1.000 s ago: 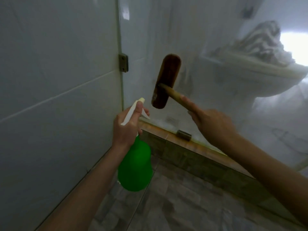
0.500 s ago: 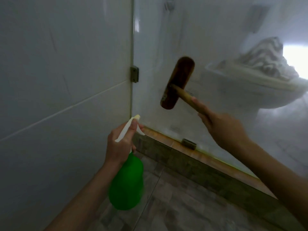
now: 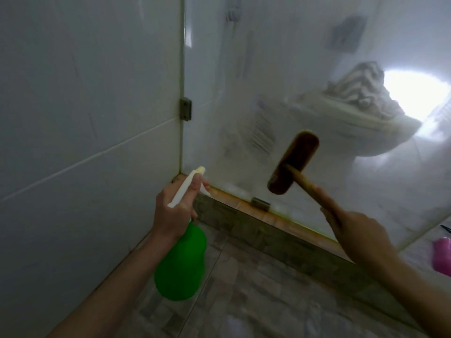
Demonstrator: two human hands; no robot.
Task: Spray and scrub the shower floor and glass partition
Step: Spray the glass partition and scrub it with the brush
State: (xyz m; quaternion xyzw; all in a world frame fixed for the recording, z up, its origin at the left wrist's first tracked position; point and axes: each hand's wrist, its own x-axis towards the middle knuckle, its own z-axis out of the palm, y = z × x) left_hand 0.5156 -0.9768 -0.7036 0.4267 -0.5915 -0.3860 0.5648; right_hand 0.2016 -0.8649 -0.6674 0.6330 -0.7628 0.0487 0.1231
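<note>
Brush [image 3: 292,162] in right hand [image 3: 358,230] meets glass partition [image 3: 305,69]; left hand [image 3: 173,213] grips spray bottle [image 3: 180,262].

Spray bottle [image 3: 179,264]: the body is glowing bright green; the trigger head is showing off-white, with a cream tip.
Brush [image 3: 292,162]: the head is looking dark reddish brown, the handle a paler tan wood.
Glass partition [image 3: 244,69]: it is hazing milky white, with faint grey streaks.
Shower floor [image 3: 256,289]: the tiles are showing mottled grey and brown, like stone blocks.
Kerb [image 3: 256,215]: the top is showing orange-tan, the side mottled grey-green.
Wall tiles [image 3: 85,106]: they are looking pale grey-white, crossed by lighter grout lines.
Towel [image 3: 361,86]: it is showing grey and white stripes.
Container [image 3: 443,254]: it is showing pink.
</note>
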